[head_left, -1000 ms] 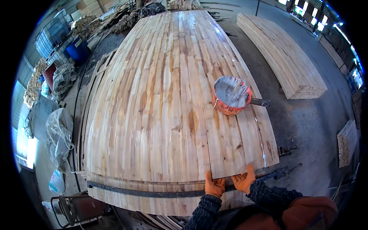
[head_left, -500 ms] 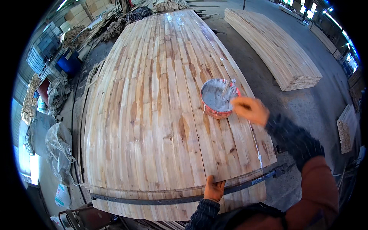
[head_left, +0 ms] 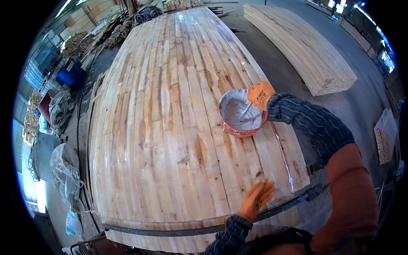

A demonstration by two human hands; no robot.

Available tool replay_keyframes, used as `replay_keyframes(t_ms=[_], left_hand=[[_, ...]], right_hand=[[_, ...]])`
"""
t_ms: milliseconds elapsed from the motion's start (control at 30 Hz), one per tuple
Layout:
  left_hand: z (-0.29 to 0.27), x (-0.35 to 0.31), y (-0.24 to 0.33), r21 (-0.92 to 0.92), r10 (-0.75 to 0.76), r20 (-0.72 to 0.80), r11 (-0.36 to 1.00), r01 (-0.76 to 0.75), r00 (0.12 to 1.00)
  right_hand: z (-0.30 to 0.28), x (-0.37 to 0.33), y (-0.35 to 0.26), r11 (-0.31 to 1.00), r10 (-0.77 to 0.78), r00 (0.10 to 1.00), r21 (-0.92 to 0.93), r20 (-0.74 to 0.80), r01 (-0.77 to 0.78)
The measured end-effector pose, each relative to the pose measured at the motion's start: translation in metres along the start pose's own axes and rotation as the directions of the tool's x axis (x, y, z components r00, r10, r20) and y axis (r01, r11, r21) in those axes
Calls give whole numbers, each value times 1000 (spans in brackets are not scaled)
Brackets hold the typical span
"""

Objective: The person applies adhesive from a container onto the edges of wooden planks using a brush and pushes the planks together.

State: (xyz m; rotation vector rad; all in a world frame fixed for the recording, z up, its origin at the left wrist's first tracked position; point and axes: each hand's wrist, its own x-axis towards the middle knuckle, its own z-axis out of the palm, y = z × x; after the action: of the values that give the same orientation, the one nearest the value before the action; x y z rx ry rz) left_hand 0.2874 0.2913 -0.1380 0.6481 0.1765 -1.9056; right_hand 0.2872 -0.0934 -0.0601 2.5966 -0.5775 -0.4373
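A red-rimmed bucket (head_left: 242,133), smeared with grey-white paste inside, stands on the right part of a large panel of wooden strips (head_left: 170,148). A pale stick (head_left: 246,110) leans in it. My right hand (head_left: 261,94), in an orange glove, is closed round the stick's upper end at the bucket's far right rim; whether it also grips the rim is hidden. My left hand (head_left: 256,198), gloved alike, is over the near edge of the panel, its fingers stretched out and nothing in them. A white streak (head_left: 287,168) runs along the panel's right side.
A dark metal bar (head_left: 178,232) crosses along the panel's near edge. To the right, a stack of long boards (head_left: 306,46) lies on the floor. A blue drum (head_left: 71,74) and plastic-wrapped bundles (head_left: 66,170) stand along the left, with scrap wood behind.
My right hand has moved up and left onto the stick at the bucket's rim. The left hand has lifted off the near edge and opened.
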Motion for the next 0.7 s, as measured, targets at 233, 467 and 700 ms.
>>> replay_keyframes(t_ms=[233, 467, 700], left_hand=[[92, 194, 38, -36, 89, 101, 996, -86, 991], [133, 245, 65, -438, 151, -10, 888, -140, 988], [41, 66, 56, -126, 254, 72, 962, -244, 964]], right_hand=[[-31, -82, 32, 863, 160, 959, 440, 232, -250], [-27, -122, 35, 623, 276, 950, 726, 144, -291], [-43, -130, -30, 509, 163, 986, 859, -40, -49]])
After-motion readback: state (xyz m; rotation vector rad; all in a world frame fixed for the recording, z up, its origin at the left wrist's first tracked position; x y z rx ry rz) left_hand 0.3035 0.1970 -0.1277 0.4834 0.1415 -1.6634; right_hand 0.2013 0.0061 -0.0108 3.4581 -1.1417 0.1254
